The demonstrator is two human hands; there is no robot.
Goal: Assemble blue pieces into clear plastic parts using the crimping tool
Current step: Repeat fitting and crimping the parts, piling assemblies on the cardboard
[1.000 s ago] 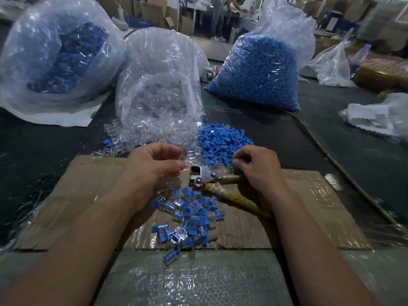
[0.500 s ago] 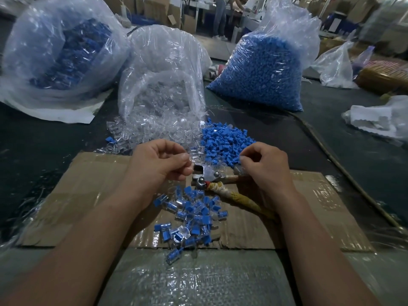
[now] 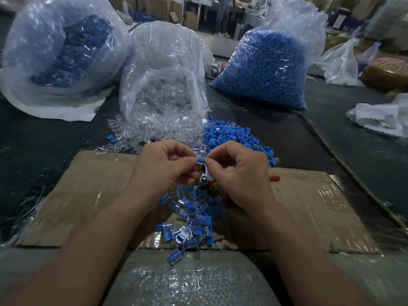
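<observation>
My left hand (image 3: 164,167) and my right hand (image 3: 239,173) meet fingertip to fingertip above the cardboard. Between them a small blue piece (image 3: 201,160) is pinched; the left fingers seem to hold a clear plastic part against it, mostly hidden. The crimping tool (image 3: 204,180) lies on the cardboard just below the fingertips, largely covered by my hands, with a red handle tip (image 3: 274,178) showing at right. Loose blue pieces (image 3: 234,138) and loose clear parts (image 3: 154,131) are heaped just beyond my hands. Assembled blue-and-clear parts (image 3: 189,217) lie piled near me.
A flattened cardboard sheet (image 3: 88,195) serves as the work surface. Behind stand a bag of clear parts (image 3: 167,69), a bag of blue pieces (image 3: 267,69) and a bag of assembled parts (image 3: 64,47). More plastic bags (image 3: 340,62) lie at right. A cable (image 3: 344,168) runs diagonally.
My right hand has left the blue heap and come left with a blue piece to meet my left hand. Both hands have risen over the tool.
</observation>
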